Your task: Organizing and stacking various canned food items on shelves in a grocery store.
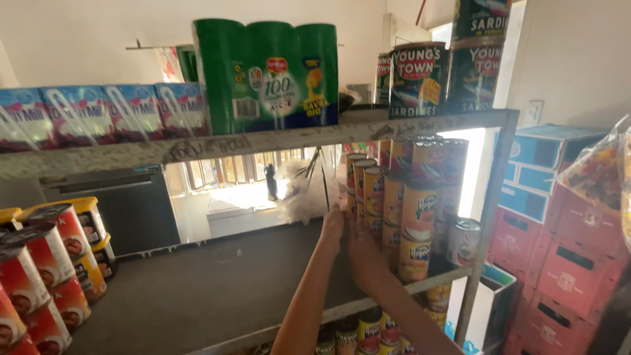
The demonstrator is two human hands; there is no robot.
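Just fingers against orange cans

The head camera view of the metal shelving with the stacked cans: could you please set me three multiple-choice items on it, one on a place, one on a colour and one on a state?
1. Where are both hands?
A. on the top shelf
B. at the stacked orange-labelled cans on the middle shelf
C. at the red crates

2. What colour is the shrink-wrapped pack of tall cans on the top shelf?
A. green
B. yellow
C. white

3. How does the small silver-topped can at the middle shelf's right end stand?
A. upside down
B. on its side
C. upright

Answers:
1 B, the left hand and right hand reach the stacked orange-labelled cans on the grey middle shelf.
2 A, the shrink-wrapped pack is green.
3 C, the small silver-topped can shows its lid uppermost.
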